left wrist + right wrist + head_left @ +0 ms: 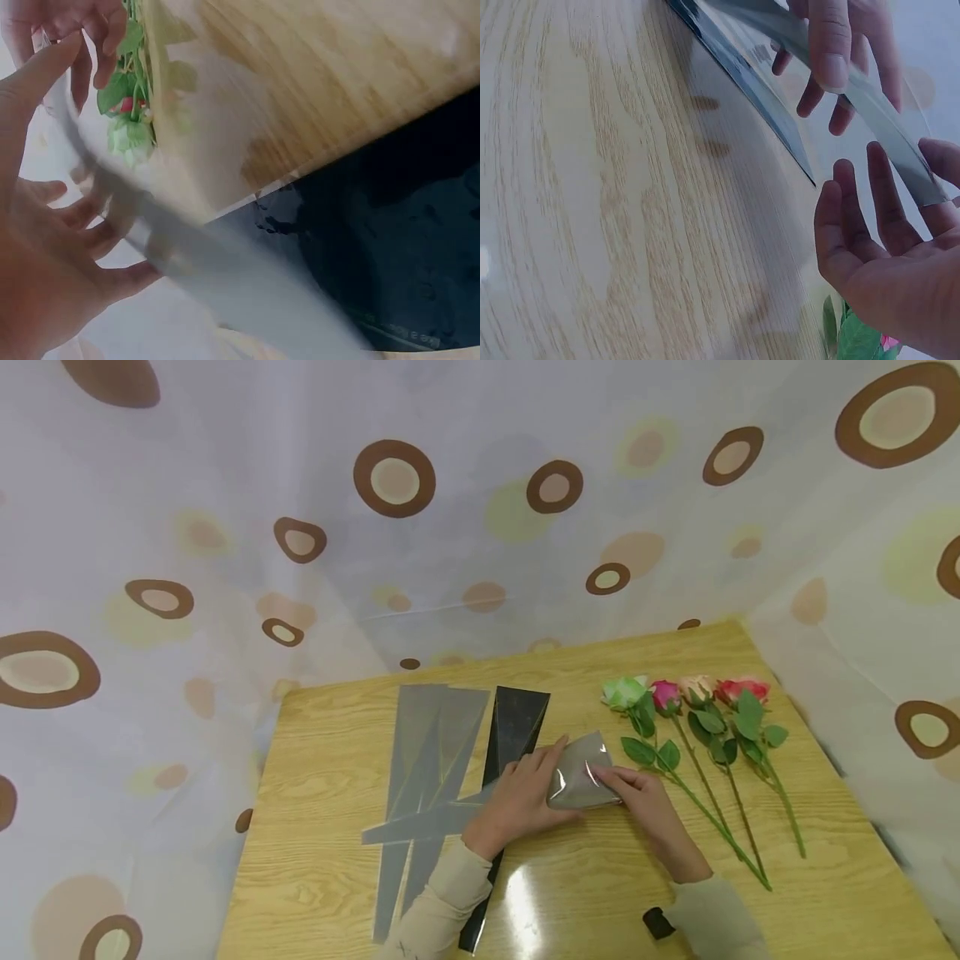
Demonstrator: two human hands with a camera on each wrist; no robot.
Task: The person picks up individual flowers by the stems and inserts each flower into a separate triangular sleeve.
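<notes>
On the left half of the wooden table (pixel 315 827), flat grey sleeves (pixel 408 735) run from near the far edge toward the near edge; the narrow tail of another grey film sleeve lies across them and could drag them askew if the hands pull right. A black sleeve (pixel 517 714) comes next, partly hidden under the left forearm. Near the table's middle, the left hand (pixel 521 797) holds the film sleeve (pixel 581 781) between thumb and fingers, covering part of its length. Just right of it, the right hand (pixel 648 802) pinches the wide end between thumb and fingers. The thin, glossy film might slip, crease or split if the two grips tug unevenly. Glare and blur conceal whether its layers are parted; I cannot tell. By the right cuff (pixel 708 910), near the near edge, is a small black object (pixel 658 923), too unclear to name. Toward the right edge lie four roses (pixel 666 695), whose stems the right forearm might knock if it swings outward. Both forearms are cut off below, and printing on the black sleeve is illegible.
</notes>
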